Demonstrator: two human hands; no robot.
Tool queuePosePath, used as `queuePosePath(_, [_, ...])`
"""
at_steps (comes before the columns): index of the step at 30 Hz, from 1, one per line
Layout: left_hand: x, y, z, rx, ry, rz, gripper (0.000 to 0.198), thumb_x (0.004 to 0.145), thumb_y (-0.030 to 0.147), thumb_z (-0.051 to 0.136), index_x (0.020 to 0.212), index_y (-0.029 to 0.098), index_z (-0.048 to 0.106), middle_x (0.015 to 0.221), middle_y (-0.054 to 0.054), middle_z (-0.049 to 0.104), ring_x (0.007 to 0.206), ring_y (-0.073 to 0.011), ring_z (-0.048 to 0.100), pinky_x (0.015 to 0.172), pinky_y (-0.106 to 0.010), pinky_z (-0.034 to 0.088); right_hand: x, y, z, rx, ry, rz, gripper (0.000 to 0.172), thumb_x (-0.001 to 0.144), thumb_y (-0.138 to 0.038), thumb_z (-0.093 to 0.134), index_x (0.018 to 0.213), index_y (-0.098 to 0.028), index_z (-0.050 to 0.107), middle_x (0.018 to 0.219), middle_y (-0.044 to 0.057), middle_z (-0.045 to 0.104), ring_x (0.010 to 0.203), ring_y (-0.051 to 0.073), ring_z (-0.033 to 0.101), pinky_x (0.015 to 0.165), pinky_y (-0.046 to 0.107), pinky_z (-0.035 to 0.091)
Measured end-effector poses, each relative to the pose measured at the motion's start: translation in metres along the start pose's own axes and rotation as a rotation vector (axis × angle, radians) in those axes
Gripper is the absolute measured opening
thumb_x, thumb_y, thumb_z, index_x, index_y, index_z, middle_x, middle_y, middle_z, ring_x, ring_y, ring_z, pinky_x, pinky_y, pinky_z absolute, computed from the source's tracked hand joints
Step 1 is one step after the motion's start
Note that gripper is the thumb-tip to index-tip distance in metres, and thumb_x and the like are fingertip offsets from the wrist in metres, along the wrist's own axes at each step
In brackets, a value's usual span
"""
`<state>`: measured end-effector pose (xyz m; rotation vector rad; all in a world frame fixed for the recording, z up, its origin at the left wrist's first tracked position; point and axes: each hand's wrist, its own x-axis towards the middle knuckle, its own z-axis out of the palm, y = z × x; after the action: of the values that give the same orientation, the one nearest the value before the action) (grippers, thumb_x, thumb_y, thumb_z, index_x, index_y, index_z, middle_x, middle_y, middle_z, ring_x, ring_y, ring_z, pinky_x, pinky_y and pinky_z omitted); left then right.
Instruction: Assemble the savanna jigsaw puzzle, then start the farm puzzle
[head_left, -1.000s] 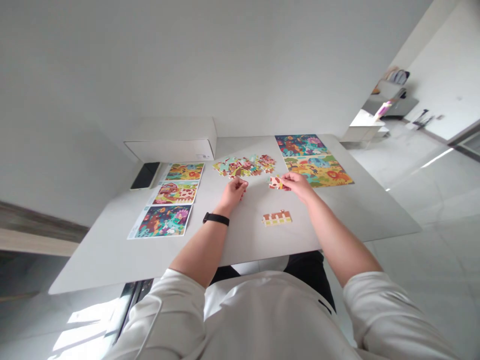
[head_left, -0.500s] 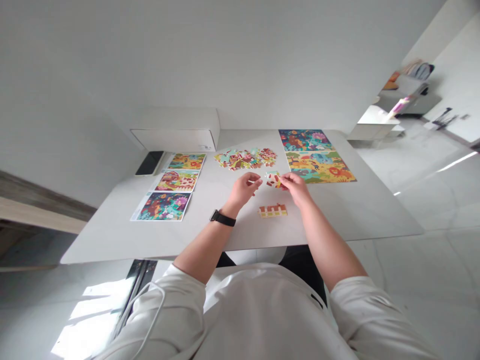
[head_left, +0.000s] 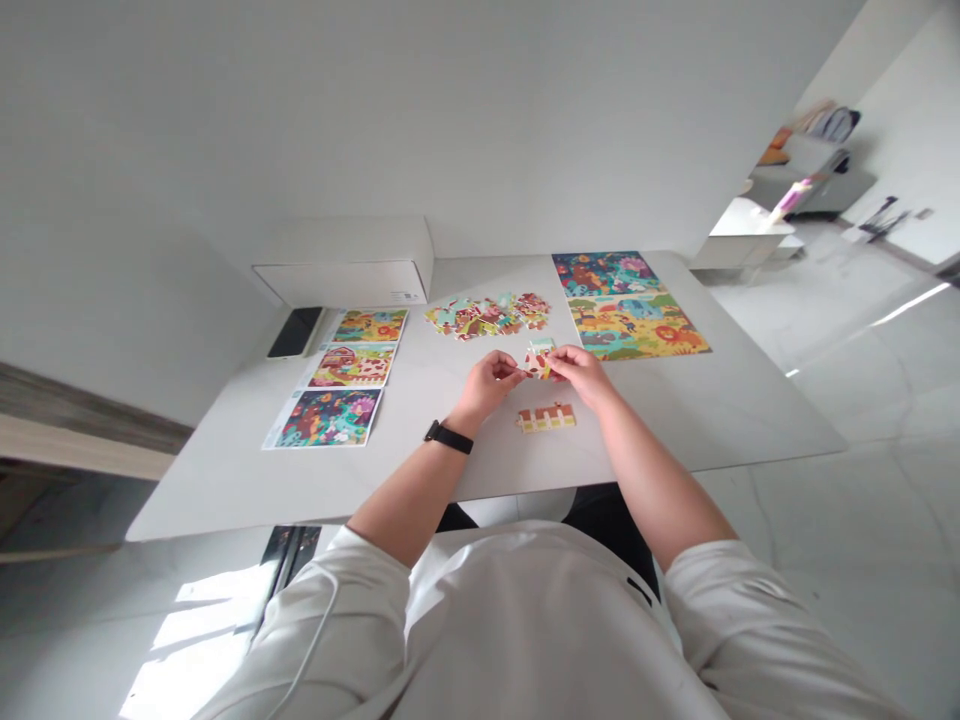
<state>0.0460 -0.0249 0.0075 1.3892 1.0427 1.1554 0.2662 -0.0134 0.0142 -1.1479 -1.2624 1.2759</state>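
A small cluster of joined jigsaw puzzle pieces (head_left: 537,360), white with red-brown patches and a light green top, is held up between my hands over the table. My right hand (head_left: 581,371) pinches its right side between thumb and fingers. At the cluster's lower left edge, my left hand (head_left: 490,382) is closed in a pinch on a small puzzle piece, mostly hidden by the fingers. Nearer to me lies a joined strip of puzzle pieces (head_left: 547,418) with a pale fence on brown and yellow. Beyond my hands is a heap of loose puzzle pieces (head_left: 480,318).
Three picture cards (head_left: 351,364) lie in a column on the left, near a dark phone (head_left: 295,332). A white box (head_left: 337,280) stands against the wall. Two finished-looking animal pictures (head_left: 637,325) cover the back right of the table (head_left: 735,420).
My left hand has moved right and up to the left edge of the piece cluster. The right hand has shifted slightly left with the cluster. The camera view has tilted a little.
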Motion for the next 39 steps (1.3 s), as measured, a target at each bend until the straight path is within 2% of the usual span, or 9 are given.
queuePosePath(5, [-0.003, 0.002, 0.0, 0.045, -0.057, 0.021, 0.043, 0.078, 0.046, 0.087, 0.098, 0.021, 0.058, 0.086, -0.005, 0.079, 0.071, -0.0131, 0.067, 0.068, -0.025, 0.049, 0.001, 0.002, -0.003, -0.04, -0.047, -0.005, 0.058, 0.06, -0.064, 0.095, 0.097, -0.024, 0.075, 0.09, 0.002, 0.079, 0.084, 0.021, 0.072, 0.075, 0.032, 0.057])
queuePosePath(8, [-0.006, 0.002, 0.002, 0.059, -0.111, 0.024, 0.04, 0.084, 0.047, 0.081, 0.106, 0.021, 0.059, 0.092, -0.006, 0.081, 0.071, -0.0133, 0.068, 0.069, -0.026, 0.05, 0.002, 0.003, -0.008, -0.062, -0.044, -0.019, 0.059, 0.062, -0.065, 0.094, 0.099, -0.024, 0.075, 0.088, 0.002, 0.078, 0.08, 0.019, 0.07, 0.072, 0.03, 0.054])
queuePosePath(13, [-0.01, 0.003, 0.0, 0.337, -0.134, 0.174, 0.028, 0.093, 0.043, 0.073, 0.11, 0.021, 0.068, 0.098, -0.006, 0.08, 0.081, -0.0163, 0.07, 0.074, -0.028, 0.053, 0.004, 0.002, -0.02, -0.091, -0.008, -0.033, 0.058, 0.067, -0.07, 0.089, 0.101, -0.024, 0.077, 0.09, 0.002, 0.078, 0.082, 0.019, 0.069, 0.074, 0.03, 0.053])
queuePosePath(19, [-0.016, 0.009, 0.002, 0.63, -0.433, 0.453, 0.029, 0.091, 0.048, 0.08, 0.109, 0.025, 0.081, 0.112, -0.009, 0.078, 0.104, -0.0256, 0.071, 0.099, -0.04, 0.054, 0.002, -0.002, -0.034, -0.182, -0.005, -0.097, 0.047, 0.075, -0.061, 0.087, 0.104, -0.025, 0.079, 0.09, 0.003, 0.079, 0.084, 0.02, 0.071, 0.073, 0.029, 0.053])
queuePosePath(22, [-0.018, 0.007, 0.007, 0.705, -0.503, 0.517, 0.031, 0.09, 0.05, 0.082, 0.113, 0.029, 0.085, 0.115, -0.01, 0.076, 0.106, -0.0268, 0.07, 0.102, -0.041, 0.052, -0.001, -0.003, -0.039, -0.29, -0.058, -0.077, 0.039, 0.077, -0.055, 0.087, 0.101, -0.024, 0.081, 0.091, 0.004, 0.08, 0.08, 0.02, 0.07, 0.068, 0.028, 0.052])
queuePosePath(26, [-0.021, 0.0, 0.012, 0.767, -0.533, 0.532, 0.03, 0.092, 0.052, 0.08, 0.113, 0.033, 0.087, 0.107, -0.009, 0.074, 0.098, -0.0249, 0.069, 0.099, -0.039, 0.051, -0.001, -0.001, -0.045, -0.391, -0.13, -0.042, 0.033, 0.074, -0.048, 0.09, 0.095, -0.024, 0.082, 0.086, 0.002, 0.078, 0.072, 0.017, 0.067, 0.063, 0.027, 0.05])
queuePosePath(31, [-0.022, -0.001, 0.012, 0.821, -0.53, 0.533, 0.029, 0.094, 0.053, 0.077, 0.113, 0.034, 0.088, 0.102, -0.009, 0.072, 0.095, -0.0245, 0.067, 0.098, -0.04, 0.05, 0.001, 0.005, -0.046, -0.412, -0.186, -0.041, 0.024, 0.073, -0.038, 0.091, 0.091, -0.023, 0.084, 0.081, 0.001, 0.077, 0.07, 0.016, 0.068, 0.069, 0.028, 0.054])
queuePosePath(34, [-0.022, 0.001, 0.012, 0.872, -0.526, 0.551, 0.031, 0.094, 0.053, 0.077, 0.117, 0.035, 0.087, 0.109, -0.01, 0.072, 0.102, -0.0259, 0.066, 0.102, -0.042, 0.049, 0.001, 0.007, -0.043, -0.413, -0.207, -0.04, 0.019, 0.072, -0.029, 0.09, 0.089, -0.024, 0.084, 0.08, 0.001, 0.079, 0.076, 0.018, 0.072, 0.074, 0.03, 0.057])
queuePosePath(39, [-0.023, 0.004, 0.011, 0.891, -0.507, 0.598, 0.029, 0.094, 0.049, 0.08, 0.12, 0.037, 0.086, 0.135, -0.01, 0.069, 0.124, -0.0303, 0.061, 0.115, -0.048, 0.043, 0.001, 0.008, -0.039, -0.454, -0.217, -0.068, 0.017, 0.073, -0.024, 0.087, 0.09, -0.025, 0.085, 0.081, 0.001, 0.08, 0.078, 0.019, 0.073, 0.077, 0.031, 0.058])
